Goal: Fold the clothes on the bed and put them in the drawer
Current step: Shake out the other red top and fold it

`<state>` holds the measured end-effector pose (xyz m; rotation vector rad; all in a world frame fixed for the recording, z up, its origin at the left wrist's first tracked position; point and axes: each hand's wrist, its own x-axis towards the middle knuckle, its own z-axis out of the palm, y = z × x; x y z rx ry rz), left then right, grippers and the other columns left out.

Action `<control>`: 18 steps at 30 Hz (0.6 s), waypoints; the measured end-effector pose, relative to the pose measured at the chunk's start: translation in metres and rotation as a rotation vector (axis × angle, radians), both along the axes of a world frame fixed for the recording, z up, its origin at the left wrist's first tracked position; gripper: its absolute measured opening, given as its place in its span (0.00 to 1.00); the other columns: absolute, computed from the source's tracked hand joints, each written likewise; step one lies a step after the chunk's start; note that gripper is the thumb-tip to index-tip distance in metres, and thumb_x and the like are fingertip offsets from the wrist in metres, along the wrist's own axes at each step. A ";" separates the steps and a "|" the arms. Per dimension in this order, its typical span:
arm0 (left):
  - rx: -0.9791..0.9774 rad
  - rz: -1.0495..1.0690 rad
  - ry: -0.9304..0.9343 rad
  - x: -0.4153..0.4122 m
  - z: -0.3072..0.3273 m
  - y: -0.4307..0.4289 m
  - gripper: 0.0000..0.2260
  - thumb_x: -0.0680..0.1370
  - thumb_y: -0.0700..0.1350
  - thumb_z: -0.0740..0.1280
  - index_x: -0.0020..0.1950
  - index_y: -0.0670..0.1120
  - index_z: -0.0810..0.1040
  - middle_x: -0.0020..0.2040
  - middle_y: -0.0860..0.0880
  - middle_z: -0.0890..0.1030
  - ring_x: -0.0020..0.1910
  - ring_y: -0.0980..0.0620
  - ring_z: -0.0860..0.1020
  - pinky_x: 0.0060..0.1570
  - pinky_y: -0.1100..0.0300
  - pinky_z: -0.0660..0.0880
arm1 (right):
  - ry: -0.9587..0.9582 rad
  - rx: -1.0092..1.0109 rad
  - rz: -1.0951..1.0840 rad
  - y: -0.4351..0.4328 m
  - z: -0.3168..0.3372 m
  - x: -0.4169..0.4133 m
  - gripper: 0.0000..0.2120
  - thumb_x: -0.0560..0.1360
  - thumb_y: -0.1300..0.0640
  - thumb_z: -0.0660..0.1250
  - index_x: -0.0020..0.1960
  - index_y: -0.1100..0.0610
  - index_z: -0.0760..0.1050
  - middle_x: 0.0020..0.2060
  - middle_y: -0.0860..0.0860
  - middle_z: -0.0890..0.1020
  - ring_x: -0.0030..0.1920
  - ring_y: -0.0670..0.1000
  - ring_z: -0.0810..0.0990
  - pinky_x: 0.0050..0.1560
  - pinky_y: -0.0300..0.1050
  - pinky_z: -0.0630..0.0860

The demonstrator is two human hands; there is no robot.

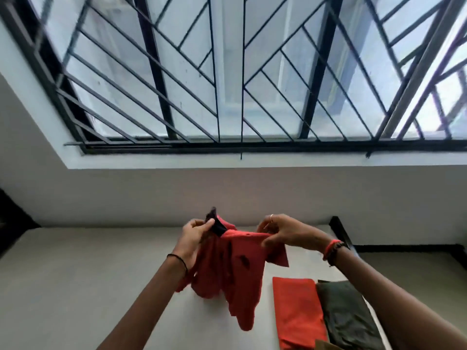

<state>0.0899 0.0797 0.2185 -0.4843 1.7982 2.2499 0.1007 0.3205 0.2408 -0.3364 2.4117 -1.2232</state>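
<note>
While aloft, garment (227, 269) beside folded clothes (297, 311)

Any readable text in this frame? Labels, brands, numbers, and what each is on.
None can be read.
The red garment, held up by the left hand and the right hand, shows only dark marks, no letters.
The folded orange cloth and the folded olive cloth show plain fabric.
</note>
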 end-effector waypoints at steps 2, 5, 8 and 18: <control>0.024 0.025 0.054 -0.001 0.036 0.003 0.07 0.76 0.36 0.67 0.42 0.43 0.70 0.28 0.48 0.78 0.21 0.59 0.74 0.22 0.68 0.70 | 0.029 0.018 0.014 0.011 0.029 0.010 0.12 0.70 0.69 0.71 0.52 0.62 0.75 0.39 0.49 0.79 0.38 0.42 0.76 0.42 0.35 0.74; 0.096 0.042 0.112 0.000 0.086 0.004 0.11 0.74 0.34 0.69 0.50 0.44 0.70 0.39 0.44 0.78 0.25 0.57 0.78 0.24 0.67 0.74 | 0.157 0.005 -0.005 0.024 0.065 0.018 0.06 0.73 0.66 0.68 0.47 0.57 0.78 0.39 0.48 0.79 0.38 0.40 0.75 0.43 0.36 0.72; 0.175 -0.008 0.149 0.001 0.129 0.004 0.15 0.75 0.33 0.68 0.57 0.44 0.69 0.40 0.44 0.79 0.27 0.57 0.78 0.28 0.66 0.75 | 0.182 -0.217 -0.141 0.033 0.099 0.029 0.05 0.77 0.61 0.65 0.47 0.60 0.79 0.36 0.47 0.78 0.39 0.43 0.74 0.42 0.37 0.71; 0.197 -0.308 0.253 0.017 0.202 0.027 0.17 0.77 0.37 0.66 0.65 0.41 0.68 0.52 0.41 0.81 0.38 0.52 0.83 0.36 0.62 0.80 | 0.525 -0.567 -0.556 0.014 0.222 0.044 0.12 0.80 0.61 0.57 0.38 0.56 0.72 0.29 0.50 0.69 0.30 0.46 0.67 0.27 0.36 0.64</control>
